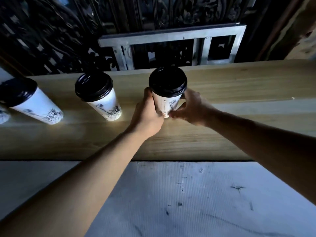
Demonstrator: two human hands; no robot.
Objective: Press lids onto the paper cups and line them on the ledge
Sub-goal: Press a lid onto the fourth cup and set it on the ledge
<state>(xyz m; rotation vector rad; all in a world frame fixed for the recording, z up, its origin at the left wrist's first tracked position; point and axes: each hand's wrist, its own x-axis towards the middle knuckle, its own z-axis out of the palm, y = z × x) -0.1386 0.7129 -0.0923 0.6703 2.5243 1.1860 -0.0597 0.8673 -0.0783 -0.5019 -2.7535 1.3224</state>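
Observation:
A white paper cup [166, 104] with a black lid [168, 82] stands on the wooden ledge [239, 86]. My left hand [147, 115] wraps its left side and my right hand [189, 108] curls round its right side near the base. To the left stand two more lidded cups, one [100, 98] in the middle and one [32, 103] near the left edge. All carry dark printed drawings. Part of another white cup [3, 115] shows at the far left border.
Behind the ledge rises a dark ornate grille [68, 31] with a grey metal frame [171, 43]. Below the ledge's front edge lies a pale scuffed surface [188, 194]. The ledge runs on to the right of the held cup.

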